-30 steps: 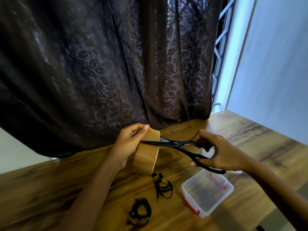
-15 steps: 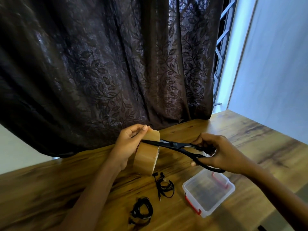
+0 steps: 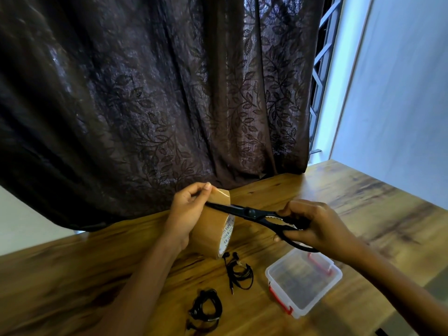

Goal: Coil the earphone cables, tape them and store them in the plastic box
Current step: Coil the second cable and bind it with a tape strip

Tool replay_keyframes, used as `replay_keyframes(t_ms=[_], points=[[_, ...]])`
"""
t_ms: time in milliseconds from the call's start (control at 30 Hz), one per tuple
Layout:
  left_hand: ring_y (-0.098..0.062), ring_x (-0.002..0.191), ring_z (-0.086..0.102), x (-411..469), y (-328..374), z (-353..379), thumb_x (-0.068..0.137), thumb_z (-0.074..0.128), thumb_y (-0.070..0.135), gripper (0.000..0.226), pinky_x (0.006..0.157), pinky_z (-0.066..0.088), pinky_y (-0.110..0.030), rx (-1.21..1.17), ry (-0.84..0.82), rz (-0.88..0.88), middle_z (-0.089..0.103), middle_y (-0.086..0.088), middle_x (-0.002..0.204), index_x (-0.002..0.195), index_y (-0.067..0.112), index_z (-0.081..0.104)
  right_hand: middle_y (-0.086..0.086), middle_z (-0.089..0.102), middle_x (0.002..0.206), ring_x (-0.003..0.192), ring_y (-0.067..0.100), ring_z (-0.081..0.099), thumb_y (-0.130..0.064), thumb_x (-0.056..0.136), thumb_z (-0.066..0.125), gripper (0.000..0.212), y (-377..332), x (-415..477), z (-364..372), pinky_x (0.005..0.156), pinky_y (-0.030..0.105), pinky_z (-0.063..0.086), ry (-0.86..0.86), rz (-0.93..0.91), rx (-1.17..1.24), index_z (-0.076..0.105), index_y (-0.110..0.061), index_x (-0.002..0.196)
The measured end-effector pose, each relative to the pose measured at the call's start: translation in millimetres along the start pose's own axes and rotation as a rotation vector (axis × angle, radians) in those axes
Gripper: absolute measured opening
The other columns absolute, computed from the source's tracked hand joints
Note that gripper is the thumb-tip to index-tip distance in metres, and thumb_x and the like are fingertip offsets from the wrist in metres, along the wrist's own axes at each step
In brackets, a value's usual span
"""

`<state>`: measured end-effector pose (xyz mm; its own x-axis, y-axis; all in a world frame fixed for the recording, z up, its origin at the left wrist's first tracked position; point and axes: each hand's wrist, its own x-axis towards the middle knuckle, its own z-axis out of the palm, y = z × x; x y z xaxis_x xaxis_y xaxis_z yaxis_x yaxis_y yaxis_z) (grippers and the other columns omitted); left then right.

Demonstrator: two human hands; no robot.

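Two-handed work: pinching flap (image 3: 219, 196) of brown packing-tape roll (image 3: 211, 231) with left fingers (image 3: 202, 191), gripping black scissors (image 3: 249, 212) with curled right fingers (image 3: 294, 207). Feather-light, clingy; hold by its free corner.

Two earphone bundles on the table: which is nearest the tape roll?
The earphone bundle beside the plastic box, just below the tape roll. The other bundle lies nearer the camera, further left.
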<state>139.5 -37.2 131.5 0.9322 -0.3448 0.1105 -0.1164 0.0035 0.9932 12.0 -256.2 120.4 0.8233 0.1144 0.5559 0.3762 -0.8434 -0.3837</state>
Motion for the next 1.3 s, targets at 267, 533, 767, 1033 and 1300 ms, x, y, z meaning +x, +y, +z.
replay_keyframes(t_ms=[267, 533, 767, 1033, 1300], points=[[-0.015, 0.087, 0.06, 5.4, -2.8, 4.5, 0.092, 0.049, 0.035, 0.022, 0.078, 0.049, -0.029, -0.003, 0.128, 0.021, 0.067, 0.0, 0.09, 0.081, 0.026, 0.066, -0.022, 0.051, 0.07, 0.054, -0.003, 0.041, -0.06, 0.063, 0.064, 0.039, -11.2, -1.7, 5.6, 0.046, 0.017, 0.036, 0.105, 0.006, -0.201, 0.06, -0.024, 0.078], [-0.003, 0.076, 0.068, 11.0, -3.7, -5.1, 0.095, 0.043, 0.034, 0.022, 0.076, 0.052, -0.031, -0.094, 0.186, -0.005, 0.072, 0.0, 0.085, 0.088, 0.025, 0.062, -0.019, 0.048, 0.059, 0.054, 0.001, 0.047, -0.067, 0.063, 0.066, 0.044, 4.5, -9.9, 6.8, 0.046, 0.009, 0.031, 0.129, 0.105, -0.086, 0.057, -0.025, 0.077], [0.002, 0.039, 0.054, 6.0, -5.2, -3.3, 0.094, 0.04, 0.043, 0.029, 0.034, 0.036, -0.009, -0.158, 0.169, -0.079, 0.072, -0.005, 0.084, 0.088, 0.026, 0.063, -0.004, 0.059, 0.056, 0.051, 0.014, 0.055, -0.048, 0.057, 0.081, 0.039, 63.1, -12.6, 30.6, 0.048, 0.028, 0.042, 0.301, 0.567, 0.038, 0.063, -0.018, 0.074], [-0.004, 0.053, 0.06, 8.6, -17.4, 8.3, 0.091, 0.039, 0.052, 0.034, 0.058, 0.04, -0.027, -0.094, 0.139, -0.139, 0.075, 0.005, 0.076, 0.088, 0.027, 0.062, 0.005, 0.062, 0.068, 0.061, 0.018, 0.056, -0.034, 0.074, 0.076, 0.028, 125.3, -9.0, 75.1, 0.044, 0.021, 0.034, 0.084, 0.878, -0.102, 0.069, -0.008, 0.08], [-0.009, 0.071, 0.066, 12.4, -31.0, 21.9, 0.09, 0.04, 0.053, 0.035, 0.063, 0.046, -0.029, -0.06, 0.151, -0.177, 0.075, 0.007, 0.076, 0.089, 0.027, 0.064, 0.006, 0.061, 0.074, 0.063, 0.018, 0.054, -0.029, 0.083, 0.067, 0.025, 146.6, 10.2, 112.8, 0.049, 0.023, 0.037, -0.122, 0.937, -0.054, 0.066, -0.004, 0.085]])
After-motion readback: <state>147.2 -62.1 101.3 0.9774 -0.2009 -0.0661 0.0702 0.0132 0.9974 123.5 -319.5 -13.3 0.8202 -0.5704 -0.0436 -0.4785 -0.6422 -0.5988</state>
